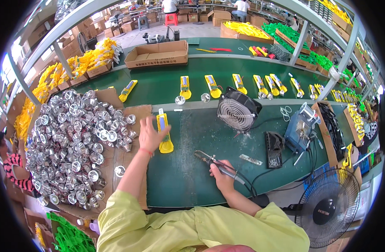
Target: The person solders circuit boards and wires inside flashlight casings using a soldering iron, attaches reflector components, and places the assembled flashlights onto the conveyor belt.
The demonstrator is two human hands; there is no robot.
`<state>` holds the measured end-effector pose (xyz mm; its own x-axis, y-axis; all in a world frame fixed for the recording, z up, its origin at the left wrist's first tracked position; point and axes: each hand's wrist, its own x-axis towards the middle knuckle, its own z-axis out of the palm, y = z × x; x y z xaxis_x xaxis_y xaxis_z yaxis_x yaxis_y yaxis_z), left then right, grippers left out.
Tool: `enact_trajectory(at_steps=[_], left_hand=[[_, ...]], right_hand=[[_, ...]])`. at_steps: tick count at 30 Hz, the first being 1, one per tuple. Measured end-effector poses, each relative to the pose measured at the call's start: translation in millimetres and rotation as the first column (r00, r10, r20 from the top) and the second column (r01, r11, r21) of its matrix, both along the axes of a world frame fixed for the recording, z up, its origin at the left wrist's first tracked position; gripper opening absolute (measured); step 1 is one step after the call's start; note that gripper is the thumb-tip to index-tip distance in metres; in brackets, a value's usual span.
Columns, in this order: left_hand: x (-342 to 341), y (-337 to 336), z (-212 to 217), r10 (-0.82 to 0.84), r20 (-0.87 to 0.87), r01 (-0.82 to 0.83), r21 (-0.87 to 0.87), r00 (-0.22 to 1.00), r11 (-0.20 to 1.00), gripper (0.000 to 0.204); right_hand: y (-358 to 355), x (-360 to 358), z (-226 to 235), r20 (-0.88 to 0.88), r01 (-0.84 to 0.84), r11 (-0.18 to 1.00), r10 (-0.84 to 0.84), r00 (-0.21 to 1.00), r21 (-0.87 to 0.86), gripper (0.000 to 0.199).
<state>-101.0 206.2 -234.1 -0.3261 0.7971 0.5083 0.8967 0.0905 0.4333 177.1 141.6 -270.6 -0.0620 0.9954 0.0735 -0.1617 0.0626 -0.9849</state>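
My left hand (153, 136) hovers over the left side of a yellow plastic casing (166, 145), thumb and fingers apart. A bluish cylinder lies in the casing, with a white tip at its far end. Whether the fingertips touch it, I cannot tell. In my right hand (222, 178) is a soldering iron (236, 177), its tip pointing left over the green worktop (184, 185), apart from the casing. Left of my left hand, a large heap of shiny reflector cups (70, 143) covers a cardboard sheet (133, 168).
Similar yellow casings (185, 87) line the green belt (159, 80) beyond the worktop. A small square fan (238, 110), a black holder (274, 149) and a blue soldering station (300, 128) with cables stand to the right. An open carton (156, 54) sits farther back.
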Motion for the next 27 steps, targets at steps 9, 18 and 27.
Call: enact_trajectory(at_steps=[9, 18, 27], left_hand=[[-24, 50, 2, -0.077, 0.121, 0.121, -0.423, 0.99, 0.898, 0.045], [15, -41, 42, -0.21, 0.322, 0.308, -0.293, 0.923, 0.905, 0.032], [19, 8, 5, -0.226, 0.227, 0.252, -0.095, 0.947, 0.963, 0.043]], right_hand=[[-4, 2, -3, 0.052, 0.007, 1.0, -0.007, 0.999, -0.011, 0.018], [-2, 1, 3, 0.04, 0.004, 0.998, -0.001, 0.999, -0.058, 0.02], [0, 0, 2, 0.038, 0.021, 0.997, -0.018, 0.999, -0.078, 0.021]])
